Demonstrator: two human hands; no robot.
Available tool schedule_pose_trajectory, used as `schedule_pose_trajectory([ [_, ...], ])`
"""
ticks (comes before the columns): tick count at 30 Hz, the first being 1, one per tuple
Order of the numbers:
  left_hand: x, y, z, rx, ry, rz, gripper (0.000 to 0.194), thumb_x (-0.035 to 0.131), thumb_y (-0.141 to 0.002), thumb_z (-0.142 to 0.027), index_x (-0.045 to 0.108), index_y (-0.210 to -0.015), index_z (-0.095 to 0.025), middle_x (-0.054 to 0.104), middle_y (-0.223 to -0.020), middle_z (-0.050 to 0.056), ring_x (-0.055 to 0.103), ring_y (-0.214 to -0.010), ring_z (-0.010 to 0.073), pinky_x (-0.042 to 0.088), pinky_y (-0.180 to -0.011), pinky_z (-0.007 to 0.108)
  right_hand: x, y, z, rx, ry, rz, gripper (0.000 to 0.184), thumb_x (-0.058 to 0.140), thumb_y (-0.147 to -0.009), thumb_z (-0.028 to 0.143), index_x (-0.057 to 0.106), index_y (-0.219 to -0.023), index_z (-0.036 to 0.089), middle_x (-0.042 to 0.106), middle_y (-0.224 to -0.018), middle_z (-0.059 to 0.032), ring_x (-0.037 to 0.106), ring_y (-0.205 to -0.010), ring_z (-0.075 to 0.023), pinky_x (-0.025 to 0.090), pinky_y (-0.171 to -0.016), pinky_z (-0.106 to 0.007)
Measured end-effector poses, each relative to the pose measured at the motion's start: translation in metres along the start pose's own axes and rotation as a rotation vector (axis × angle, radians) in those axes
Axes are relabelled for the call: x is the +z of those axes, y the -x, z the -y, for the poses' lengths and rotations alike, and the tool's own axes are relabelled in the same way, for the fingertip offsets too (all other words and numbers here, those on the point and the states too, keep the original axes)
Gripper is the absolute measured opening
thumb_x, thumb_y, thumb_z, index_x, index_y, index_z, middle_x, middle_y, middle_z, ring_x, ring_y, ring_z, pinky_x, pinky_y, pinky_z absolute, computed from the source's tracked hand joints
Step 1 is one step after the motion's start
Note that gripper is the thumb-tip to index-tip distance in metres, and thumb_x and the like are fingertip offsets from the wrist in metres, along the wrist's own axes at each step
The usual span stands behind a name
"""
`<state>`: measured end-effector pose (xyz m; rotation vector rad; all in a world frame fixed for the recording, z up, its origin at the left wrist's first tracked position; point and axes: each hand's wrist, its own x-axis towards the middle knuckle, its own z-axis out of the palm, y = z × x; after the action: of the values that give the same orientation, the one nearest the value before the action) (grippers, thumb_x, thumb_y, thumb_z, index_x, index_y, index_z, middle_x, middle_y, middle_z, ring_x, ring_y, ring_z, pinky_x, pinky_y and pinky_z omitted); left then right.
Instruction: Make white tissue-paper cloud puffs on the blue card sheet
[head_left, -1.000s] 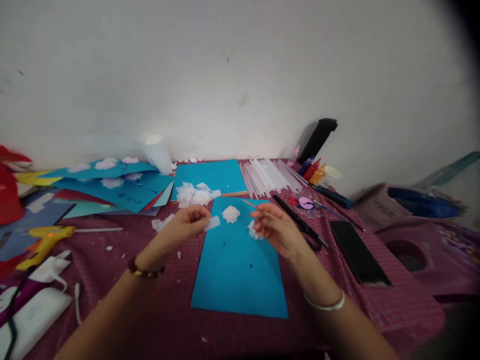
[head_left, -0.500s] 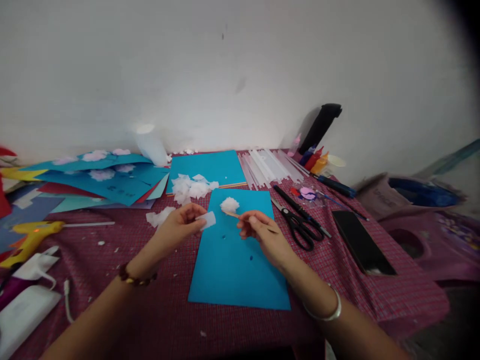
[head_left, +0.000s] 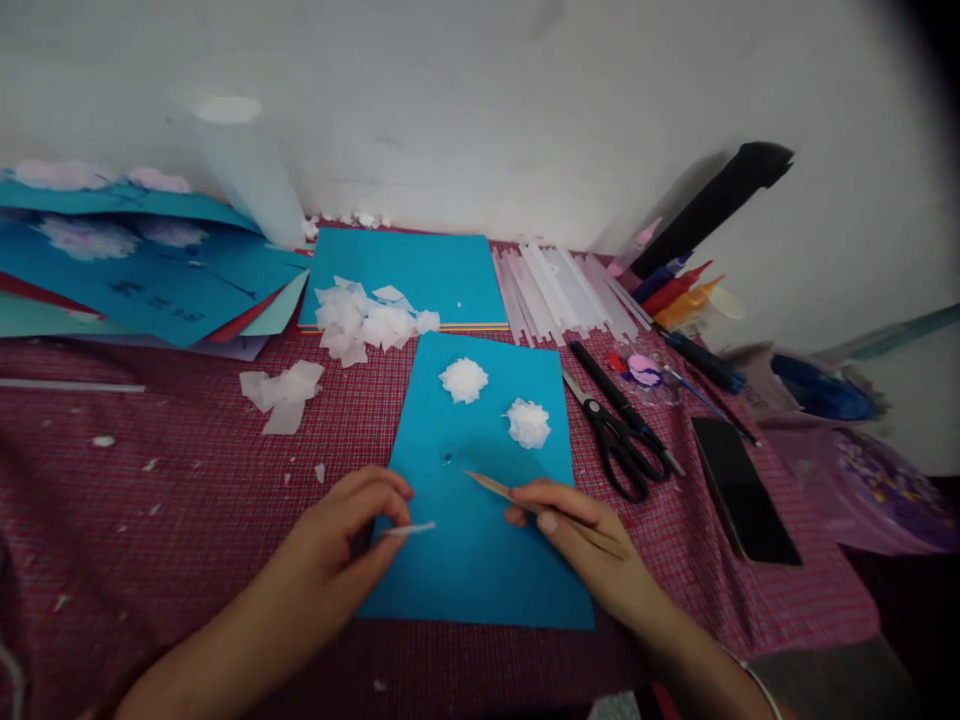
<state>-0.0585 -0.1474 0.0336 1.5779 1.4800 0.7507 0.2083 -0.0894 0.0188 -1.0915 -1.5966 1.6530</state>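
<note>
A blue paper sheet [head_left: 480, 560] lies on the red checked cloth in front of me. My left hand [head_left: 341, 540] pinches a small white tissue square [head_left: 409, 528] edge-on over the sheet's left side. My right hand [head_left: 581, 545] grips a thin wooden stick [head_left: 495, 487], its tip pointing left toward a small glue dot [head_left: 448, 459] on the sheet. Two white crumpled tissue puffs [head_left: 463, 380] [head_left: 529, 423] sit on the sheet's far part.
A pile of cut tissue squares [head_left: 367, 320] rests on another blue sheet behind; loose squares [head_left: 283, 388] lie left. Black scissors [head_left: 619, 430], a dark phone [head_left: 742, 490], white strips [head_left: 562, 290], paint bottles [head_left: 675, 290] and a white roll [head_left: 247, 170] stand around.
Both hands dropped from mid-air down to the sheet's near part. The view tilted down and closer, and the second puff is now in the open on the sheet.
</note>
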Motion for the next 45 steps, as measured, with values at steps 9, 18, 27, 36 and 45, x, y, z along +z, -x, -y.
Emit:
schedule_pose_trajectory([
  [9,0.035,0.030,-0.004,0.110,0.032,0.134,0.011,0.055,-0.080,-0.018,0.058,-0.077,-0.029,0.066,-0.090,0.003,0.062,-0.081,0.0181,0.051,-0.070,0.028,-0.020,-0.001,0.004,0.137,0.001,0.010,0.020,0.066,-0.082,0.038,0.067,-0.095,0.023,0.075,-0.078,-0.0032,0.069,-0.075,-0.0189,0.053,-0.067,-0.030],
  [18,-0.014,-0.021,-0.045,-0.074,0.093,0.069,0.012,0.054,-0.077,-0.031,0.060,-0.070,-0.023,0.060,-0.064,-0.001,0.055,-0.060,0.0159,0.042,-0.053,0.025,0.010,-0.023,0.030,-0.131,-0.006,0.028,0.020,0.051,-0.093,0.037,0.064,-0.100,0.025,0.071,-0.090,-0.0035,0.065,-0.082,-0.0166,0.051,-0.076,-0.031],
  [27,0.002,-0.062,-0.051,0.082,0.065,0.064,0.010,0.050,-0.076,-0.024,0.057,-0.079,-0.019,0.048,-0.060,-0.005,0.044,-0.054,0.0105,0.034,-0.051,0.022,0.034,-0.049,0.029,-0.209,-0.185,0.068,0.022,0.067,-0.078,0.031,0.048,-0.081,0.021,0.050,-0.073,0.0043,0.047,-0.063,-0.0108,0.038,-0.058,-0.023],
  [36,0.017,-0.063,-0.034,0.154,-0.078,-0.234,0.020,0.052,-0.077,-0.016,0.034,-0.069,-0.022,0.054,-0.069,-0.004,0.055,-0.064,0.0112,0.044,-0.059,0.023,0.034,-0.055,0.025,-0.070,-0.228,-0.095,0.017,0.062,-0.075,0.023,0.045,-0.074,0.021,0.049,-0.063,0.0064,0.046,-0.056,-0.0103,0.036,-0.055,-0.023],
  [45,0.018,-0.054,-0.033,0.648,-0.383,-0.259,0.021,0.051,-0.081,-0.002,0.058,-0.092,-0.019,0.059,-0.093,0.004,0.058,-0.087,0.0143,0.048,-0.077,0.025,0.036,-0.057,0.029,0.000,-0.287,-0.121,0.018,0.062,-0.073,0.025,0.045,-0.073,0.021,0.049,-0.061,0.0074,0.052,-0.057,-0.0111,0.040,-0.058,-0.024],
])
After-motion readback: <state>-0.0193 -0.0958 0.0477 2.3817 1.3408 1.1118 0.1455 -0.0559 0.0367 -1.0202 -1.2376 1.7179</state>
